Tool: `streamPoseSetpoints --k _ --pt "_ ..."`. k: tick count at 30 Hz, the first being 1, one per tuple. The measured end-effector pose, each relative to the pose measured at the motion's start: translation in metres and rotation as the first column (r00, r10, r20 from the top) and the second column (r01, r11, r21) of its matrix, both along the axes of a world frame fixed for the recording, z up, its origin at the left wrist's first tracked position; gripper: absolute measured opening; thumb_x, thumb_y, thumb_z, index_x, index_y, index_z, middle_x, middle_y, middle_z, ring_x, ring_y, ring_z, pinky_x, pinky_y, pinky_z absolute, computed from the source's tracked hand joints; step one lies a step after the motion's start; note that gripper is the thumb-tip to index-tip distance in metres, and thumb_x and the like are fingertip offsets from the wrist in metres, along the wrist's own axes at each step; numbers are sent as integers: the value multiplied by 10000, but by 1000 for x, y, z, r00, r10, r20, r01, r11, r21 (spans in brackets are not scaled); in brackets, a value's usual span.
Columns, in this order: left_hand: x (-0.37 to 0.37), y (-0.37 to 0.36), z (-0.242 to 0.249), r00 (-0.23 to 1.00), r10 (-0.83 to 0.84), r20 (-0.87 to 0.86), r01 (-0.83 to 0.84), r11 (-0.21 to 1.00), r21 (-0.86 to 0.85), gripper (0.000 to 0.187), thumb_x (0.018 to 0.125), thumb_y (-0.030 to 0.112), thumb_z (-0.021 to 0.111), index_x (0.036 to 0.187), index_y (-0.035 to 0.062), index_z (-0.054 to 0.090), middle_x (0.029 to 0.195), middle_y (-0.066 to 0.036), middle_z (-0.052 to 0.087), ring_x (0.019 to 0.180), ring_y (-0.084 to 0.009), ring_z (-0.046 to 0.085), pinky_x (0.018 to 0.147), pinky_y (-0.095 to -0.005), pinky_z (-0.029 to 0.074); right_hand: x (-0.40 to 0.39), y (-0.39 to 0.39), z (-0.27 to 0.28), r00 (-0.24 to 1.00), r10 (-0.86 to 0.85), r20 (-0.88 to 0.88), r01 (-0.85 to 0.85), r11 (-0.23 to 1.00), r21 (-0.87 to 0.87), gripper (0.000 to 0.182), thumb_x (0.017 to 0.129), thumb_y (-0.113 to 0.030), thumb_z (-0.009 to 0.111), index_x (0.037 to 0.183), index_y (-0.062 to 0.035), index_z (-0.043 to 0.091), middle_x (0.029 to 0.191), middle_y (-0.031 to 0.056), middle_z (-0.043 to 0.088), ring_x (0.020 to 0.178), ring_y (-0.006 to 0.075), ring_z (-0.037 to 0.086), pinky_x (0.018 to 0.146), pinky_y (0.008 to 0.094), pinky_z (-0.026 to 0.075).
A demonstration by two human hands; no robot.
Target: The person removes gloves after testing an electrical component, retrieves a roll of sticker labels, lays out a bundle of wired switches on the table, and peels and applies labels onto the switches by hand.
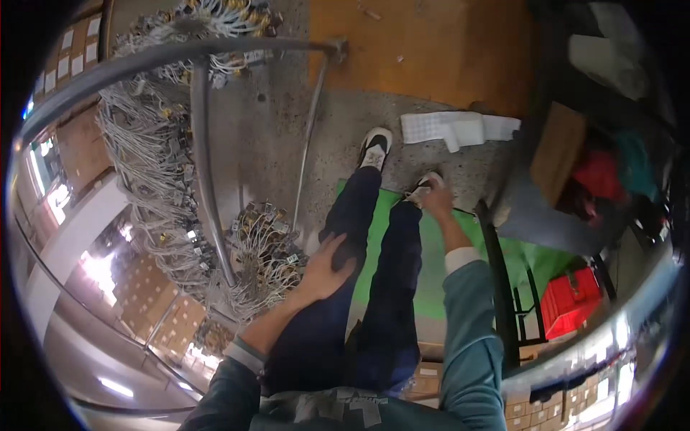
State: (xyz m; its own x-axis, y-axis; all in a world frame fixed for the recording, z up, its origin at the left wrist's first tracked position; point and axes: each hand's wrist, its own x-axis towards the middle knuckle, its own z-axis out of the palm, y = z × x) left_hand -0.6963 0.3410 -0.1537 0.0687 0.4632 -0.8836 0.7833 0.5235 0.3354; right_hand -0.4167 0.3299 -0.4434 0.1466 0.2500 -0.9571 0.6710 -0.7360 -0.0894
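My left hand (327,271) lies on the dark trouser leg (345,208) near the left knee, thumb and fingers apart, holding nothing. On the other side my right hand (437,201) reaches down beside the right shoe (425,185) and overlaps it in this view. Its fingers are blurred, and I cannot tell whether they grip anything. The left shoe (375,147), black and white, stands on the grey floor just past the edge of a green mat (449,266).
A bent metal tube frame (205,158) stands at the left, around heaps of white cables with connectors (154,158). Crumpled white cloth (460,129) lies ahead on the floor before an orange-brown board (424,50). A red box (570,302) and brown cardboard (557,154) are at the right.
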Motion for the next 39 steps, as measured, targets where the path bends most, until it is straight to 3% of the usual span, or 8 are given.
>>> streamPoseSetpoints --k 4,7,14,16,20,28,34,39 --pt "0 18 -4 992 115 47 -116 993 18 701 929 260 782 1547 70 511 1615 -315 420 1487 -461 451 1221 -480 368 43 10 -116 952 294 83 -303 943 134 615 943 -415 655 1536 -275 567 1754 263 87 1590 520 146 1241 729 169" --pt "8 35 -6 993 101 55 -103 994 25 708 892 205 790 1532 67 520 1603 -298 444 1457 -471 486 1197 -477 393 45 51 -110 926 353 133 -373 906 199 633 964 -433 644 1569 -294 517 1755 280 60 1584 526 155 1219 758 178" --pt "4 66 -12 997 49 66 -54 996 77 708 884 171 800 1522 45 519 1580 -312 450 1437 -497 487 1180 -507 401 33 94 -166 879 456 138 -469 879 83 765 978 -615 531 1654 -287 389 1759 258 98 1589 502 168 1281 614 185" --pt "5 74 -15 995 13 101 -23 996 91 725 875 174 812 1522 42 515 1585 -308 439 1427 -507 488 1179 -514 399 37 94 -179 809 522 269 -558 827 71 761 950 -630 567 1626 -302 445 1718 257 266 1480 531 394 1236 611 305" --pt "2 73 -18 996 -4 94 -4 996 85 730 866 177 813 1521 55 514 1591 -295 433 1424 -508 490 1174 -522 409 42 91 -177 852 424 306 -492 849 194 770 940 -615 607 1537 -130 565 1535 277 534 1405 461 513 1203 540 373" --pt "-2 54 -15 998 37 57 -43 994 101 698 878 245 781 1518 134 529 1584 -265 452 1394 -515 502 1169 -541 417 -29 47 -69 917 -399 -17 344 767 541 386 875 -348 858 1120 -57 796 1164 183 763 1107 321 693 1010 419 507" --pt "-11 28 -9 999 -43 5 42 988 149 672 923 325 719 1528 134 498 1567 -256 472 1509 -459 384 1276 -596 225 -87 103 92 895 -199 -399 397 764 509 268 880 -261 841 1031 -46 786 1051 130 782 1018 234 708 977 394 518" --pt "-25 61 24 999 -14 -46 31 922 387 733 865 172 751 1525 47 458 1517 -249 505 1460 -448 427 1249 -568 297 -81 165 264 681 -322 -658 556 812 178 216 908 -96 813 1095 -34 723 993 33 741 973 150 672 891 333 542"
